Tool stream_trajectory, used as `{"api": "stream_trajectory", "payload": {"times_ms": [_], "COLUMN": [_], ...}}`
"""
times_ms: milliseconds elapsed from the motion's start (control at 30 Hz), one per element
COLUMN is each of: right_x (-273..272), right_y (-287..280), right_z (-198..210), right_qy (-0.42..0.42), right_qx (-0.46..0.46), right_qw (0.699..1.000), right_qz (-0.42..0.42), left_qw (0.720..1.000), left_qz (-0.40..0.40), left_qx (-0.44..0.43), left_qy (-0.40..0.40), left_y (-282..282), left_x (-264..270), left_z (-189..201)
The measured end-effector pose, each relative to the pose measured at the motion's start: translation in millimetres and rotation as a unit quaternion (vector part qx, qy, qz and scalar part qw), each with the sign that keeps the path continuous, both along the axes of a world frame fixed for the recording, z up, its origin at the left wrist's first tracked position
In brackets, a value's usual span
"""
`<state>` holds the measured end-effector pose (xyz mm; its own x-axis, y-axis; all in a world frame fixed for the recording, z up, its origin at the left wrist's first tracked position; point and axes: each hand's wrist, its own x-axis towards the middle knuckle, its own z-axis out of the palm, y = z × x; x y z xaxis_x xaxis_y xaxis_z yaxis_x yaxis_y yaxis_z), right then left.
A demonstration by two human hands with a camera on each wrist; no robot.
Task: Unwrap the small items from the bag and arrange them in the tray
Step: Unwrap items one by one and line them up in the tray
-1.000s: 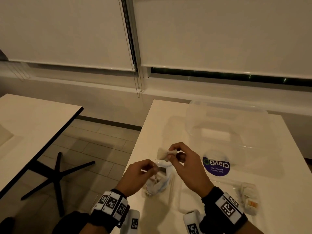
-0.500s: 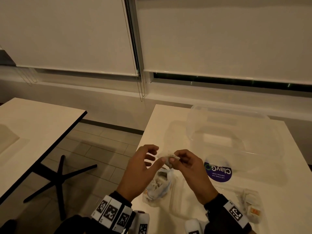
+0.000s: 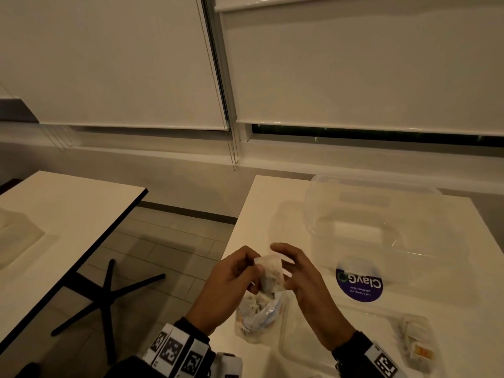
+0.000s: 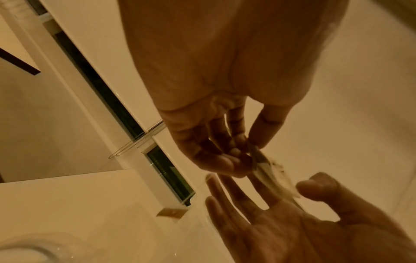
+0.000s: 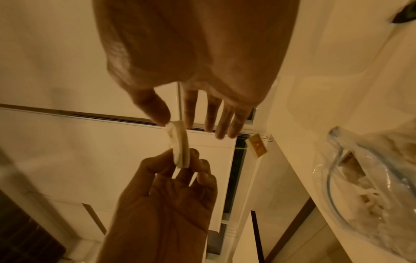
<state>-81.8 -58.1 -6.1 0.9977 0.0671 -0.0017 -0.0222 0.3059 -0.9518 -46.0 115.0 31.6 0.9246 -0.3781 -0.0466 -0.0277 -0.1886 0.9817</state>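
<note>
Both hands pinching one wrapped item (image 3: 270, 274), left hand (image 3: 231, 282), right hand (image 3: 305, 279)

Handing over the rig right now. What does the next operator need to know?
Left hand: grip pinches the lower end of a small wrapped item, held above the table.
Right hand: thumb and forefinger pinch its upper end, other fingers straight.
Bag: on the table below the hands, open, with more items inside.
Clear tray: beside the bag, by the right forearm. A few small pieces lie at what looks like its right end.
Done: those pieces, apparently.
Left: peel this item's wrapper, place it in the tray, then work through the bag.
</note>
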Motion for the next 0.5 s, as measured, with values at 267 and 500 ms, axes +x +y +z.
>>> {"api": "stream_trajectory", "payload": {"times_ms": [267, 500], "right_x": [0.6, -8.9], "right_y": [9.0, 6.9], "right_z": [5.0, 0.0], "right_qy": [0.006, 0.014], "right_qx": [-0.067, -0.085], "right_qw": [0.998, 0.996], "right_qz": [-0.001, -0.005], "left_qw": [1.000, 0.992], "left_qz": [0.020, 0.124], "left_qx": [0.001, -0.032], "left_qy": [-0.002, -0.012], "left_y": [-2.2, -5.0], "left_x": [-4.6, -1.3], "left_z": [5.8, 2.5]}}
